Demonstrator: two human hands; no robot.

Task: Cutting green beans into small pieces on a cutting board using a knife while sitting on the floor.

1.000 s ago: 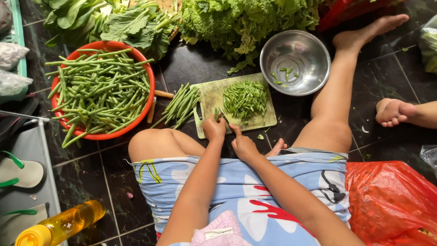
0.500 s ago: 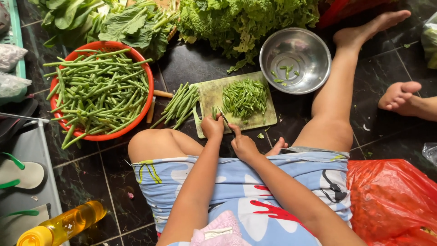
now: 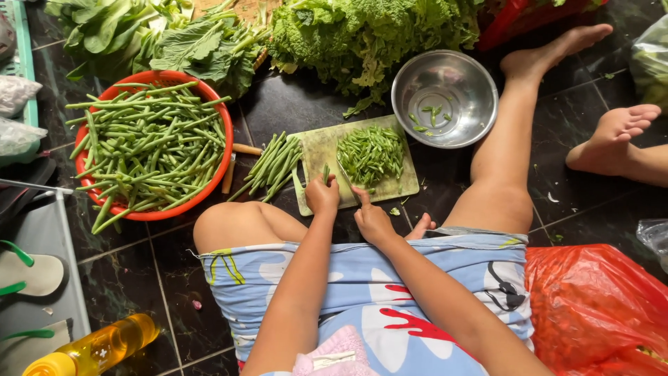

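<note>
- The left hand (image 3: pixel 322 196) pinches a few beans (image 3: pixel 325 173) at the near edge of the cutting board (image 3: pixel 321 147), fingers closed round their stems.
- The right hand (image 3: pixel 372 220) is curled shut, probably on a knife handle; the blade is hard to make out.
- To cut well: keep the beans bunched flat on the board, fingertips tucked back from the cutting line.
- The beans poke out just beyond the left fingers, with the right hand just beside them.
- Cut pieces (image 3: pixel 372 153) lie heaped on the board past both hands; uncut beans (image 3: pixel 273 163) lie at its left edge.
- A steel bowl (image 3: pixel 445 73) sits beyond the board, a red basket (image 3: pixel 149 212) of beans to the left.
</note>
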